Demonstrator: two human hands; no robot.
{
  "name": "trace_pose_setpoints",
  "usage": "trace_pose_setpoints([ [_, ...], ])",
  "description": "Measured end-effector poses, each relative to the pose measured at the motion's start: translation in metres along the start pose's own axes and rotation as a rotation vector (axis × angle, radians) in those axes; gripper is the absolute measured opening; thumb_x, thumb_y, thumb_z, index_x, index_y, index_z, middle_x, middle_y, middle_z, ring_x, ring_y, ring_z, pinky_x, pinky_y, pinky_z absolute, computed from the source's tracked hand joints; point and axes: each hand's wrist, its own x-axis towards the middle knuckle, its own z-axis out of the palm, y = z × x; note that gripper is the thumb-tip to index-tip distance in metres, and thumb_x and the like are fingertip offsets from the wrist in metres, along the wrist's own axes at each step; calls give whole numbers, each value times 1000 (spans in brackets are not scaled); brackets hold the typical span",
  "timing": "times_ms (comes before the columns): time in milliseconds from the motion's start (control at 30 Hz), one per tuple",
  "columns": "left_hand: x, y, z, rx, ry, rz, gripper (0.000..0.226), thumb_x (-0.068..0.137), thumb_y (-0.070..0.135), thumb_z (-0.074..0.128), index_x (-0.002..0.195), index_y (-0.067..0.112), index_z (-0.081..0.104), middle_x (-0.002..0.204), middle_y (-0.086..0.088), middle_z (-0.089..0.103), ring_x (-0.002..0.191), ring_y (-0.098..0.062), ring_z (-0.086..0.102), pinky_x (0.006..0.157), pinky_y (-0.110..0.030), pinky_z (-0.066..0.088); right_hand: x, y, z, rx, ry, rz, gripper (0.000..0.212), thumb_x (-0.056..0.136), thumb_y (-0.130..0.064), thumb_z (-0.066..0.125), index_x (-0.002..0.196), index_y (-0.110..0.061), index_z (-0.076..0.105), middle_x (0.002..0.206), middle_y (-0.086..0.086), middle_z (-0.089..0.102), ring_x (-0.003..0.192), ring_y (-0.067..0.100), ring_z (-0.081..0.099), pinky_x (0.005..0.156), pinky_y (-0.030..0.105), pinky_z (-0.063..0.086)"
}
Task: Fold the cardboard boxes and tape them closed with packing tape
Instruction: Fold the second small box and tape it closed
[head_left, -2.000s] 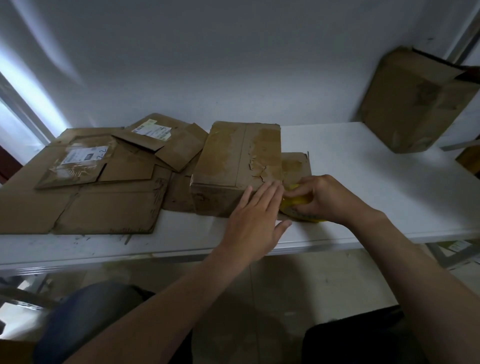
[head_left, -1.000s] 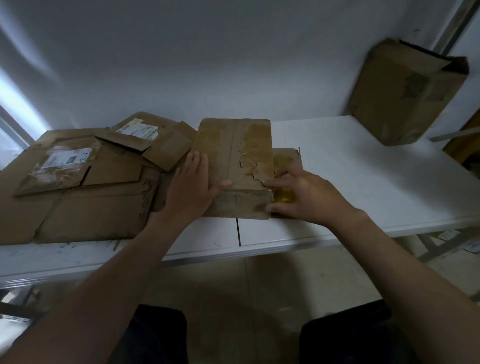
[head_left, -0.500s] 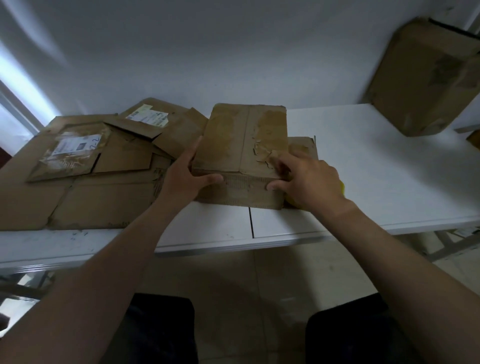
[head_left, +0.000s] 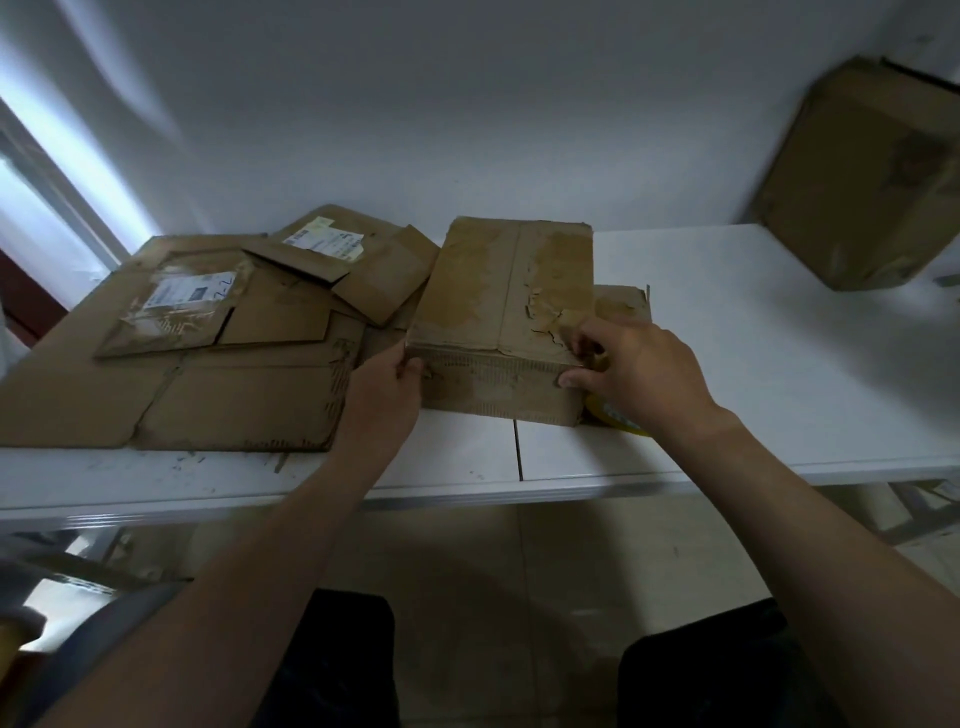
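We steady folded cardboard box (head_left: 504, 312) near table (head_left: 779, 364) front edge. Grips: left hand (head_left: 384, 395) clamps near-left corner; right hand (head_left: 639, 374) pinches near-right corner. Just beside box: yellow packing tape roll (head_left: 610, 415). Next, we judge: right hand takes tape, seals centre seam.

Right of the box (head_left: 498, 296), the table (head_left: 753, 364) lies bare, a wide lane reaching far to the big box (head_left: 872, 182) at the far right corner. Flat cardboard (head_left: 234, 395) covers the left half, up against the box. A narrow bare strip runs along the near edge. A yellow roll (head_left: 613, 415), probably tape, sits mostly hidden under the right hand (head_left: 644, 374), just beside the box's near right corner.
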Motion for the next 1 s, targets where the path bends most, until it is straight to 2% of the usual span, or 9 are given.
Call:
trace_pose_setpoints([
  [67,-3,15,2,16,-22,-67,34,102,40,50,118,15,66,96,3,65,93,-21,63,72,-30,43,0,-3,-2,-26,9,-10,32,81,-52,78,92,-30,57,97,-9,65,80,16,51,64,30,43],
  [167,-7,33,14,14,-126,-205,84,95,62,51,152,4,31,150,-16,40,132,-36,47,105,-44,44,-1,-5,-1,-28,20,-9,33,81,-52,78,94,-30,58,98,-7,66,79,15,49,64,30,44],
  [233,-10,40,26,15,-142,-262,101,96,58,55,156,-5,3,160,-22,14,143,-41,30,112,-44,34,-2,-6,-2,-29,27,-2,33,81,-52,78,95,-30,58,98,-8,66,79,15,49,65,30,46],
  [300,-8,46,32,82,-109,-279,107,95,61,53,155,-7,-4,162,-25,6,150,-43,15,119,-51,23,-2,-7,-1,-29,38,-2,32,82,-52,77,96,-31,58,98,-10,65,79,14,49,64,30,44],
  [400,-6,51,42,406,10,-38,99,94,68,41,158,-1,10,165,-29,2,153,-47,-1,121,-62,4,-4,-4,0,10,26,-31,30,82,-48,78,98,-33,57,101,-14,63,84,13,53,65,29,43],
  [500,-11,65,59,513,-16,330,81,98,58,30,159,5,24,169,-20,2,156,-36,-5,122,-55,-1,-8,8,-6,130,-62,-25,42,81,-47,80,116,-40,58,115,-18,64,101,11,60,79,35,55],
  [567,-11,71,68,517,-66,425,73,102,54,22,159,10,26,170,-12,7,157,-29,-2,124,-52,-2,-11,18,-17,249,-130,33,59,79,-48,81,130,-46,52,120,-21,62,106,8,60,90,34,54],
  [733,-7,89,75,611,-156,242,106,90,77,-2,157,-1,25,166,-20,19,157,-31,6,123,-55,-3,-25,49,-27,359,-221,238,54,74,-64,76,116,-37,56,112,-14,60,97,9,60,80,32,57],
  [1000,-12,108,84,713,-137,77,121,82,89,14,156,-6,19,165,-30,10,155,-41,0,121,-63,-3,-31,54,-35,399,-166,151,37,73,-54,84,103,-38,67,93,-15,66,84,3,61,64,16,47],
])
